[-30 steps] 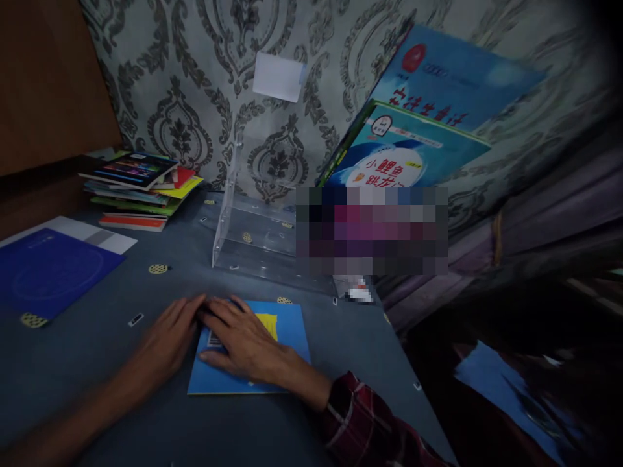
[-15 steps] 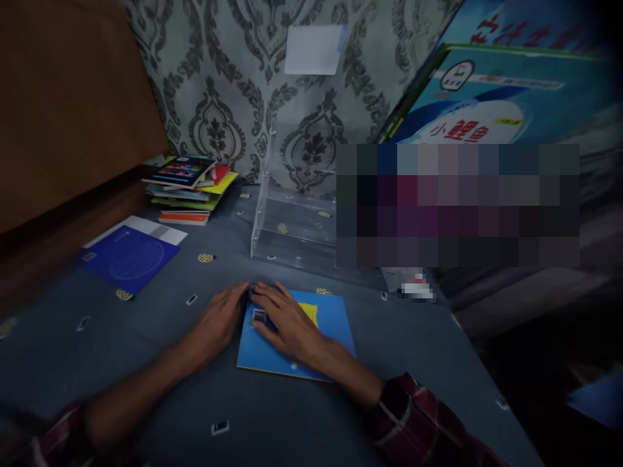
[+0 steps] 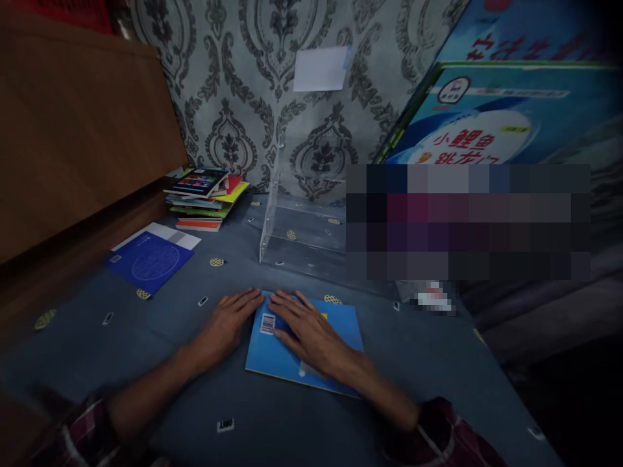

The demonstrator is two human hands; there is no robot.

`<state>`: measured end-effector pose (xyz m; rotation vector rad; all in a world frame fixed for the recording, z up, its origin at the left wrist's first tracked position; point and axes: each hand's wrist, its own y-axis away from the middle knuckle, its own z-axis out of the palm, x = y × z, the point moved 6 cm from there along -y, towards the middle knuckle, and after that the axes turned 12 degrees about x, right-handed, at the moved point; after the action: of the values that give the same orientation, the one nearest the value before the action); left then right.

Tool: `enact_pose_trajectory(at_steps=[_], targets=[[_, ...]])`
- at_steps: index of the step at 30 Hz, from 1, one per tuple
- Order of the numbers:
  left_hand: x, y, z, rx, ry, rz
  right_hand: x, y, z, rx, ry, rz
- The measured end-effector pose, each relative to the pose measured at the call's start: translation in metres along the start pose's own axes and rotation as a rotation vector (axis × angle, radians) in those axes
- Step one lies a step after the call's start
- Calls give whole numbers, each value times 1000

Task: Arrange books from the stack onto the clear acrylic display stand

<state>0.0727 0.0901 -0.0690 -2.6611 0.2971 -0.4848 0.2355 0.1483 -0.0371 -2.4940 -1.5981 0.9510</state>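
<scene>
A light blue book [image 3: 272, 353] lies flat on the patterned cloth in front of me, with a white barcode near its upper left corner. My right hand [image 3: 309, 331] rests across the upper part of the cover, fingers stretched out and holding nothing. It hides part of a yellow patch. At the book's upper left corner lies my left hand [image 3: 233, 321], its fingers extended and the tips touching the edge. The palm is off the book, beside its left edge.
Behind the book stands a clear acrylic rack [image 3: 306, 256]. To the left are a dark blue book [image 3: 158, 259] and a stack of books [image 3: 204, 201] beside a wooden panel [image 3: 87, 130]. Large picture books [image 3: 467, 130] stand at the right, above a blurred-out area.
The whole view has shifted, so things appear slightly lower and further right. My right hand has slid a little off the barcode, which now shows fully. Both hands stay at the book.
</scene>
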Motion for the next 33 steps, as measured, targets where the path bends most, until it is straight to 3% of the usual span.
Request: enact_pose_trajectory(at_steps=[7,15,21,27,33], targets=[[-7,4,6,23,-39,-1,21,25,-16,-11,32,70],[-21,13,18,65,-69,5,52,74,-43,80,85,186],[-18,10,10,106,-18,29,60,92,-48,194,109,252],[-3,2,3,13,-46,-5,64,96,-40,320,137,210],[8,-26,0,-265,-75,36,54,106,-40,388,173,265]])
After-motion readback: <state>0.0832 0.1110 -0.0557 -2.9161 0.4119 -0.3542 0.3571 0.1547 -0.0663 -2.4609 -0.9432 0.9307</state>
